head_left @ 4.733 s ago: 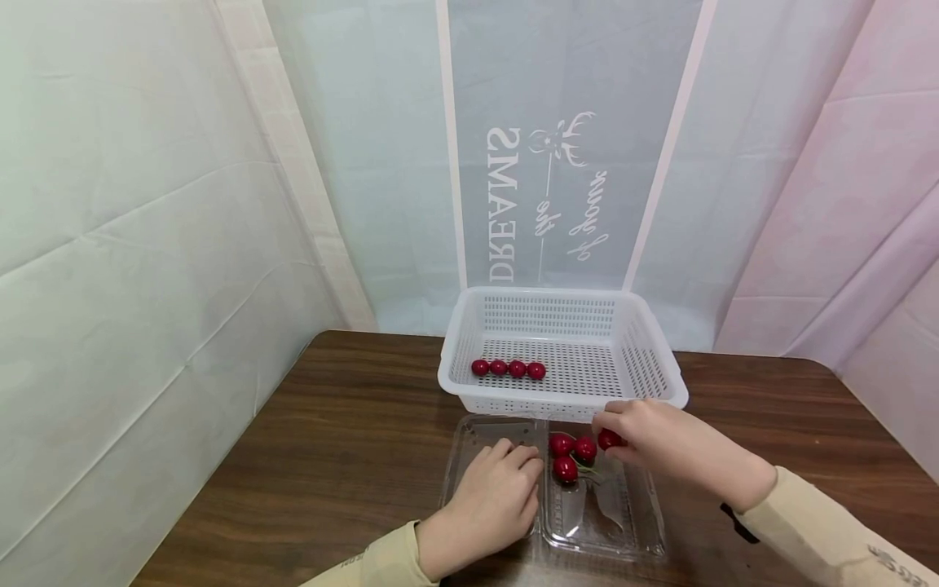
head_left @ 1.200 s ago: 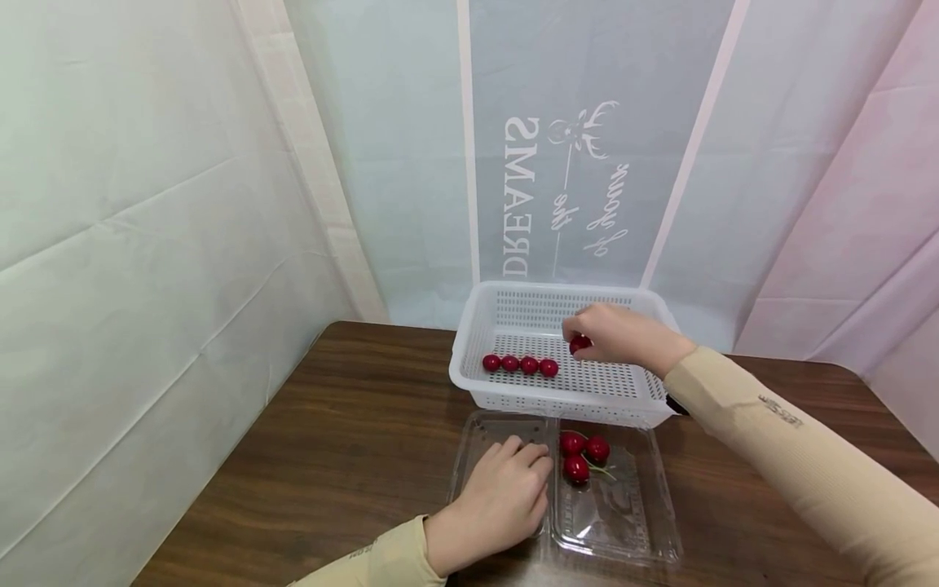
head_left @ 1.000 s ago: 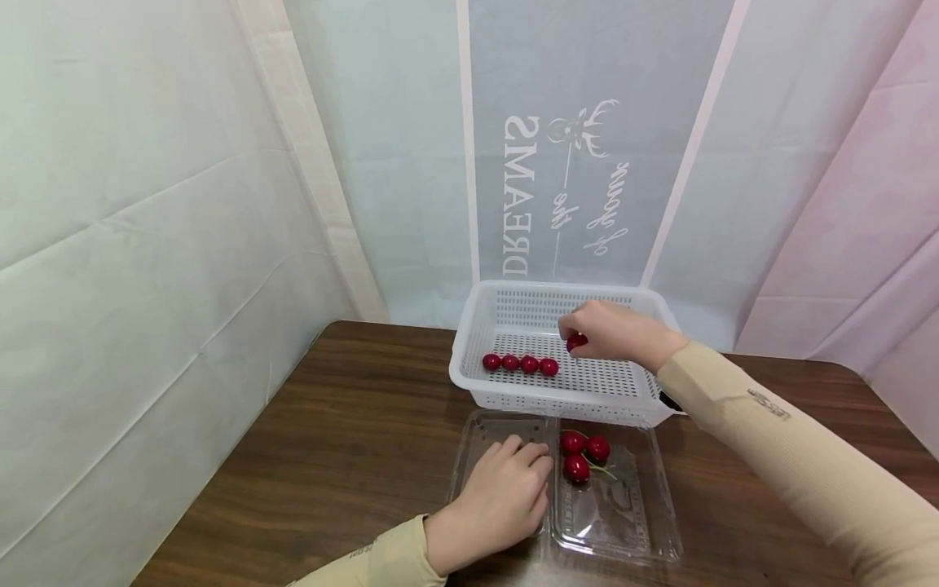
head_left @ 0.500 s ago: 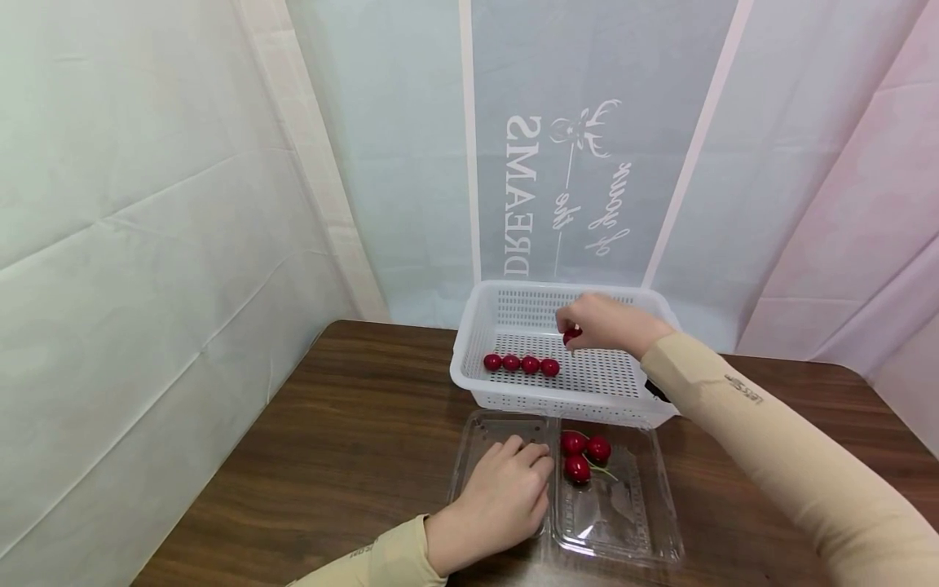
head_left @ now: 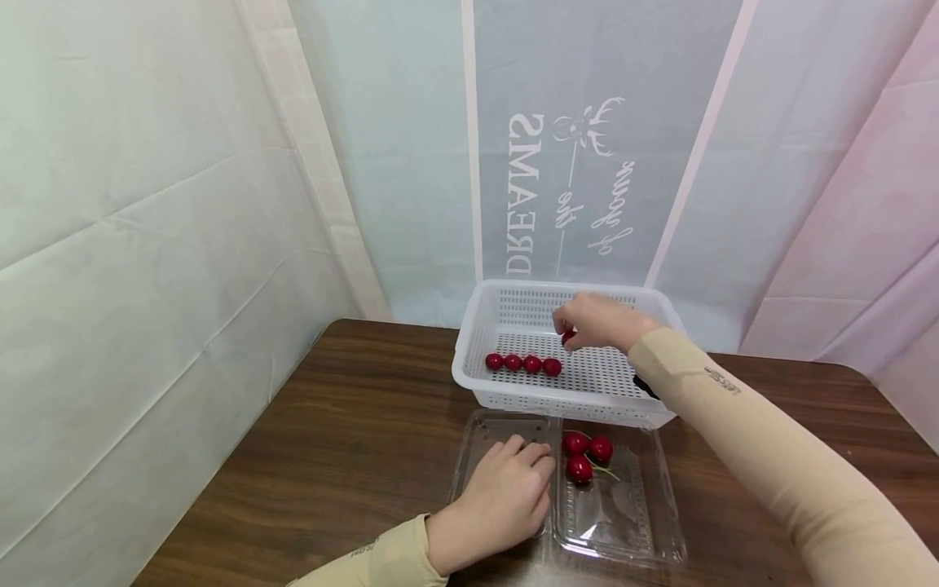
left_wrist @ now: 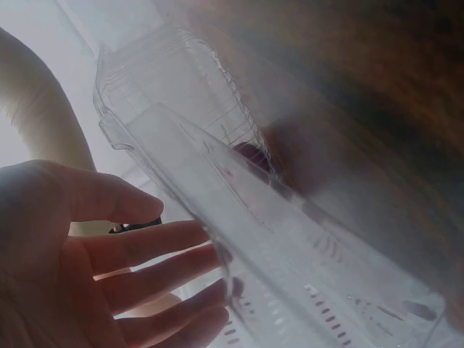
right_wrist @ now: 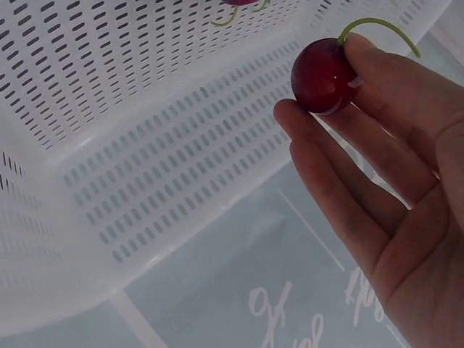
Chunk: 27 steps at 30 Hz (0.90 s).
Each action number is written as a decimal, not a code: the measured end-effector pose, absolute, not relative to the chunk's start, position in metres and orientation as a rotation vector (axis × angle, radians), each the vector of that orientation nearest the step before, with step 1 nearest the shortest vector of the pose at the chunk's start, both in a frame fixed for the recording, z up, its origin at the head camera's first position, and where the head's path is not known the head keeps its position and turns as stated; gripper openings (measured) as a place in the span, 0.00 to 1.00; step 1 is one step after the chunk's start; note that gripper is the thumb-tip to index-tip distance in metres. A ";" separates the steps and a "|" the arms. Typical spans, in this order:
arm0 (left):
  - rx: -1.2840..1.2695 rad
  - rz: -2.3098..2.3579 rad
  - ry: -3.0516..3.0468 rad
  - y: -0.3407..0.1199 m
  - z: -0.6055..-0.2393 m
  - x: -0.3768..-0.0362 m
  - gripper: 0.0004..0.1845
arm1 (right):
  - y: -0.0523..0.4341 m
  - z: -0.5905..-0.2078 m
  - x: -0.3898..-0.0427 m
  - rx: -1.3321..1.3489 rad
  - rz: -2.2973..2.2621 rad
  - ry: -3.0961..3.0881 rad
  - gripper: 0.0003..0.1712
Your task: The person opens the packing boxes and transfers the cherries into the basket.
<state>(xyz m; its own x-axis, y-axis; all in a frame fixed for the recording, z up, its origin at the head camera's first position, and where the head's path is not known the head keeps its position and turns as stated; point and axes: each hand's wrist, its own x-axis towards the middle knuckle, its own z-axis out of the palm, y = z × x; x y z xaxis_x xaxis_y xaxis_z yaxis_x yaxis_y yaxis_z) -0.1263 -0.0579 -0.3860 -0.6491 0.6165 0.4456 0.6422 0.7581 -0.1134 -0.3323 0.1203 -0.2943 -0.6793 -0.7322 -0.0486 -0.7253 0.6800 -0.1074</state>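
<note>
Pale curtains (head_left: 411, 122) printed with mirrored white lettering (head_left: 521, 196) hang behind a dark wooden table (head_left: 352, 440). At the table's far side stands a white basket (head_left: 557, 397), four cherries (head_left: 531, 364) in a row on its floor, toward the left. Over that floor, just right of the row, the right hand (head_left: 597, 320) pinches another cherry (right_wrist: 324, 76) between thumb and fingertips, its green stem (right_wrist: 384, 27) arching up past the thumb. A beige sleeve (head_left: 741, 416) covers the basket's near right corner. Nearer, a clear box (head_left: 609, 518) lies unfolded, with three cherries (head_left: 579, 468) at the far end of its right half. The left hand (head_left: 502, 497) covers much of the left half, holding nothing, fingers loosely extended (whether their tips press the plastic, I cannot tell).
</note>
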 end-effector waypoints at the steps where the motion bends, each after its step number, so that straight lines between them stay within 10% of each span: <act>1: -0.950 -0.073 -2.490 -0.058 -0.386 -0.126 0.10 | 0.120 -0.295 -0.333 -1.205 -0.122 2.797 0.08; 27: -0.953 -0.073 -2.484 -0.058 -0.386 -0.127 0.10 | 0.114 -0.316 -0.352 -0.891 -0.075 2.741 0.11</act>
